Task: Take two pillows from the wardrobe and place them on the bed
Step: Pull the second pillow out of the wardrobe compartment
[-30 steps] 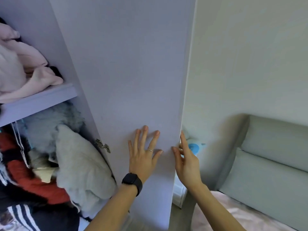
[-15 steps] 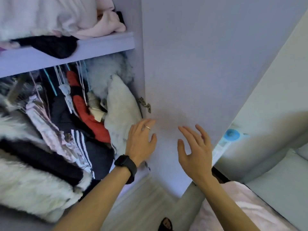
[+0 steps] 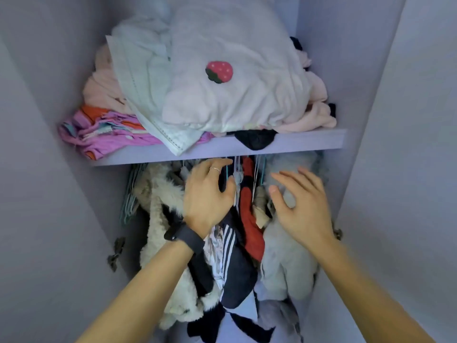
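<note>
I face the open lilac wardrobe. On its shelf lies a white pillow with a strawberry patch, and under it a second white pillow with a stitched edge. Both rest on folded clothes. My left hand, with a ring and a black wristband, hovers just below the shelf in front of hanging clothes, fingers apart, holding nothing. My right hand is spread open over a pale grey plush garment at the lower right. Neither hand touches a pillow. The bed is out of view.
Pink and purple folded clothes fill the shelf's left side. Below hang a fluffy cream coat, a red garment and a dark striped jacket. The wardrobe's doors stand open on both sides.
The view has swung left from the wardrobe door to the open interior. Both hands have left the door and now reach in below the shelf.
</note>
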Demonstrator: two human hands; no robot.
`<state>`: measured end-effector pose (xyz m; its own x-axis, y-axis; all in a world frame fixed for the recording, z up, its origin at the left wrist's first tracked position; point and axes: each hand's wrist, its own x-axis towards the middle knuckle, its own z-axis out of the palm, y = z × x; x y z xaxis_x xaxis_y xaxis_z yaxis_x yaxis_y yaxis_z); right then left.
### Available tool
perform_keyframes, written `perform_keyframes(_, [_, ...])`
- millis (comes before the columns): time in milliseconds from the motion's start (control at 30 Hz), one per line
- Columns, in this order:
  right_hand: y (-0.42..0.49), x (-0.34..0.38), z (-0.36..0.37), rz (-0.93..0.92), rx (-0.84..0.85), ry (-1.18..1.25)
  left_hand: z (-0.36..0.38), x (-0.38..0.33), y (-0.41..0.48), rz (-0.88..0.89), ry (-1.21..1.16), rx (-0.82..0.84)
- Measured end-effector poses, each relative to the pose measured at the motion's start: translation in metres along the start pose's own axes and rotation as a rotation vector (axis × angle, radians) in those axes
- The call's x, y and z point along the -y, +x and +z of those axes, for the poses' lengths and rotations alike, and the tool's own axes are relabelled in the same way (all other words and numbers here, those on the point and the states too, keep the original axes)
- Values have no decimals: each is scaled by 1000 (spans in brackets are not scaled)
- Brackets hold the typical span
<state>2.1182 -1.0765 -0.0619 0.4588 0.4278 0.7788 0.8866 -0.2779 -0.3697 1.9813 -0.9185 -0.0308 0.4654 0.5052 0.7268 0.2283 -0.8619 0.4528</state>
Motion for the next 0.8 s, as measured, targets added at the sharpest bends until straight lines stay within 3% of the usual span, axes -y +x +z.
perform_keyframes(167, [104, 24, -6, -82, -35, 97, -44, -16, 80, -53, 10, -177])
perform_keyframes(467, [258, 6, -20, -44, -30, 181, -70, -32, 196, -205, 122, -162])
perform_keyframes(600, [297, -17, -10, 9, 55, 161, -57, -31, 230, -257, 226, -90])
perform_keyframes(800, [359, -58, 33, 204, 385, 44, -29, -25, 298, -331, 390, 98])
